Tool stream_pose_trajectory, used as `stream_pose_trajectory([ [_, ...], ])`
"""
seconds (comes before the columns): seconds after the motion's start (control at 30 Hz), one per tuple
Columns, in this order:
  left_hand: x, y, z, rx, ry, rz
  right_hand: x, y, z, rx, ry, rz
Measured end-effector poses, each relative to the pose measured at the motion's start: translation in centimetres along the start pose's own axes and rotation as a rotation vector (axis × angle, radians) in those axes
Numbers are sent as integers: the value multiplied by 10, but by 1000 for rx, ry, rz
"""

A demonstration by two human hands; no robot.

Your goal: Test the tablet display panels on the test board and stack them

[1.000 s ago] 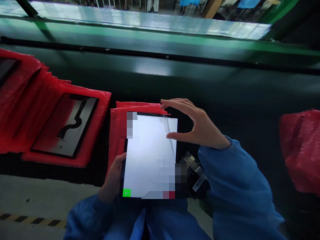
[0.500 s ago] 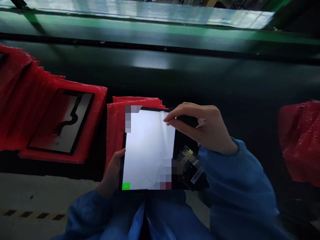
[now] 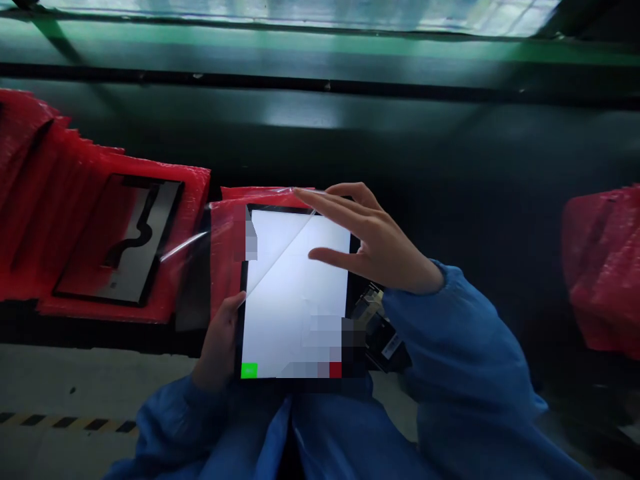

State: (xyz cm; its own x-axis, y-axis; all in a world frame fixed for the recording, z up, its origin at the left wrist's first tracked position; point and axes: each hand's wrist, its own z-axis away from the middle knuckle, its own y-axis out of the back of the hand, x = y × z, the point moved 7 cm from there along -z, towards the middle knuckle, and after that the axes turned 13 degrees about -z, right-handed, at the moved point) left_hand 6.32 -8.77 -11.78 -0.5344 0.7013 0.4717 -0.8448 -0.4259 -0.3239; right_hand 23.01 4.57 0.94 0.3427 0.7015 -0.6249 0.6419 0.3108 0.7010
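A lit display panel (image 3: 295, 280) shows a white screen with a green patch at its lower left corner. My left hand (image 3: 219, 347) grips the panel's left edge, thumb on the front. Over the panel's upper right, my right hand (image 3: 377, 243) has its fingers stretched and the thumb apart. A clear film (image 3: 185, 245) lies slantwise across the panel's upper left and reaches out past it to the left. The right fingertips are at the film's upper edge; whether they press on it I cannot tell. Blurred blocks hide parts of the panel.
Red bubble-wrap bags (image 3: 226, 257) lie behind the panel, with a stack of red bags (image 3: 45, 220) at left. On that stack rests another display panel (image 3: 160, 250) with a black ribbon cable. Circuit parts (image 3: 387, 337) sit right of the panel; more red wrap (image 3: 605, 267) is far right.
My right hand has gone from a pinch at the panel's upper right to spread fingers, slightly left and up. The clear film now stretches out to the left. My left hand keeps its hold.
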Motion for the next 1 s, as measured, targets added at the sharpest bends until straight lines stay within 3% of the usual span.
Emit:
stream_pose_trajectory([
  [0.1, 0, 1, 14, 26, 83, 70, 0, 4, -2, 72, 51, -200],
  [0.17, -4, 1, 24, -25, 168, 86, 4, 3, -3, 156, 51, -315],
  [0.27, -9, -4, 32, -273, 202, 117, 14, -4, -1, 266, -1, -454],
  [0.4, -4, -20, 43, -683, 63, 154, 20, -11, 3, 337, -56, -561],
  [0.53, 0, -34, 55, -885, 38, 226, 18, -9, 8, 385, -52, -638],
  [1.0, -6, -38, 60, -832, 73, 169, 19, -12, 19, 393, -95, -727],
])
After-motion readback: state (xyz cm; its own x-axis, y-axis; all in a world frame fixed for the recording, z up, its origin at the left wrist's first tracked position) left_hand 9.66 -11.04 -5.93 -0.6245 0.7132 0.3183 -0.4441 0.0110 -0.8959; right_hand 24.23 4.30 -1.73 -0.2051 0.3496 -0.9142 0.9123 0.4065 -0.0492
